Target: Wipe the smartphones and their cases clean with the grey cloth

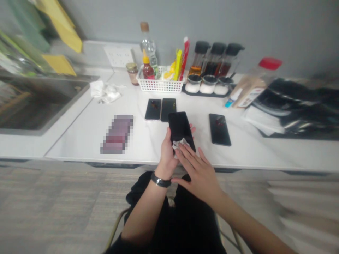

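My left hand (168, 151) is wrapped round a black smartphone (181, 125), its thumb on one edge and fingertips showing past the other. The phone's dark screen faces up, just over the counter's front edge. With its fingers stretched out, my right hand (198, 169) presses a crumpled white tissue (180, 143) against the lower part of that screen. Two more phones lie side by side behind it, a left one (153, 109) and a right one (168, 108). Another dark phone (219, 129) rests to the right. At left lies a flat pixelated item (118, 135) I cannot make out.
A white basket (160, 85) with bottles and packets stands at the back, beside a jar (132, 73). Sauce bottles (200, 58) and seasoning jars (209, 84) share a black tray. Crumpled tissues (104, 91) lie near the sink (39, 132). A red-capped container (255, 84) leans at right.
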A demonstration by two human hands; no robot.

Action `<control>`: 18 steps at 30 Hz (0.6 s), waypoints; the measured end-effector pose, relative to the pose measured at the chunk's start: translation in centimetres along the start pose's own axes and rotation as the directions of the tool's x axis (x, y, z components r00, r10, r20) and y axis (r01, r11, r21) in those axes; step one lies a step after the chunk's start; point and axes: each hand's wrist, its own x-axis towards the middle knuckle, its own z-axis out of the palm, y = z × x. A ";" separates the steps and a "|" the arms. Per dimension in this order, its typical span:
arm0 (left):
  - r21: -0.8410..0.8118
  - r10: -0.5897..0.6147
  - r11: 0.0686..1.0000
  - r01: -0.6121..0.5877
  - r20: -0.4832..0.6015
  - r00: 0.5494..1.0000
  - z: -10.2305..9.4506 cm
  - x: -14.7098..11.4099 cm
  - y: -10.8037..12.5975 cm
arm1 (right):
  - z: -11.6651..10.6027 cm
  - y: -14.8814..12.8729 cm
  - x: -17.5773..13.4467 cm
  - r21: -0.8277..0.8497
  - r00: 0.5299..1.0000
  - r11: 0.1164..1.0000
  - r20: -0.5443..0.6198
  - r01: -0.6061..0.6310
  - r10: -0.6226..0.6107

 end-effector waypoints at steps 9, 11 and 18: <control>-0.058 -0.114 0.992 0.111 -0.055 0.992 0.6 -0.3 0.8 | 1.9 1.9 2.6 0.113 0.976 0.992 -0.216 0.058 -0.032; -0.031 -0.037 0.999 0.035 -0.065 0.997 0.4 -0.5 0.8 | 2.0 1.7 1.9 0.183 0.964 0.976 -0.259 0.115 -0.065; 0.174 0.403 0.907 -0.382 -0.100 0.910 -0.4 -0.9 2.4 | 1.2 3.6 0.6 0.265 0.959 0.943 -0.146 -0.200 0.245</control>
